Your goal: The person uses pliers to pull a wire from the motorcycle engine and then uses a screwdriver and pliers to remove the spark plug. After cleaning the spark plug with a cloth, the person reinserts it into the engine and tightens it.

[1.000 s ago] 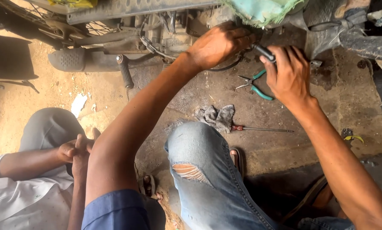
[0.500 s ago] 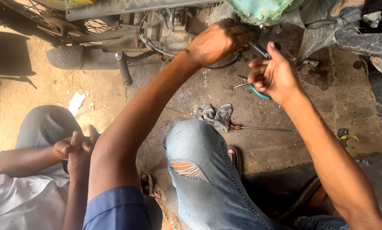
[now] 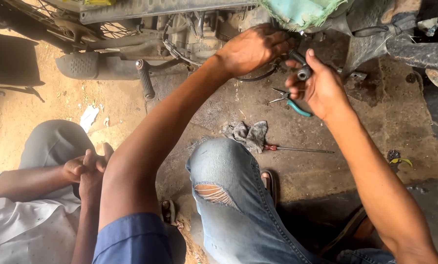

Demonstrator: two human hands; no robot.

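Note:
My left hand (image 3: 255,48) reaches to the underside of a motorcycle engine (image 3: 194,34), fingers closed around a part there, by a black cable (image 3: 258,77). My right hand (image 3: 316,85) is just right of it, gripping a dark socket tool (image 3: 301,66) with its round end facing me. Green-handled pliers (image 3: 289,100) lie on the ground under my right hand.
A grey rag (image 3: 248,134) and a red-handled screwdriver (image 3: 297,149) lie on the dirty concrete. The exhaust pipe (image 3: 96,66) and footpeg (image 3: 144,80) stick out at left. Another person (image 3: 43,166) squats at left with clasped hands. My knee in torn jeans (image 3: 224,176) is central.
My right hand has moved left and up from above the pliers toward my left hand, turning the socket tool's end toward me. My left hand stays at the engine.

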